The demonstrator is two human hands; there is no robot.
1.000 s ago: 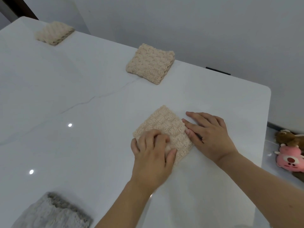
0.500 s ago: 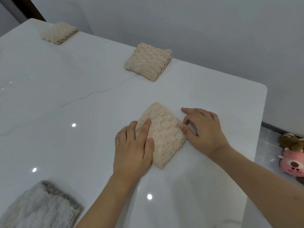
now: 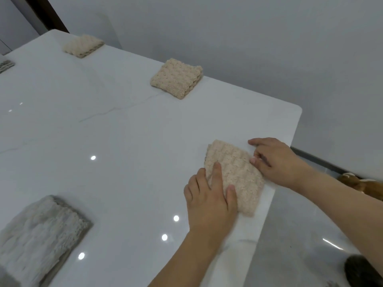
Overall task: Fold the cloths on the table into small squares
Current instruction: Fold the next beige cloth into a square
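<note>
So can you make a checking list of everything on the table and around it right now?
Surface: white glossy table, faint vein lines, light spots reflected.
Job's things: beige cloth folded into a square near the right edge, under both hands; two folded beige squares at the far edge, near one and far one; grey cloth at front left; grey bit at the left edge, mostly cut off.
Clutter: nothing seen.
Grippers: left hand presses flat on the cloth; right hand touches its right side, fingers bent.
Cables: nothing seen.
Surroundings: grey wall; brown plush toy and a dark fuzzy thing on the floor, right.
</note>
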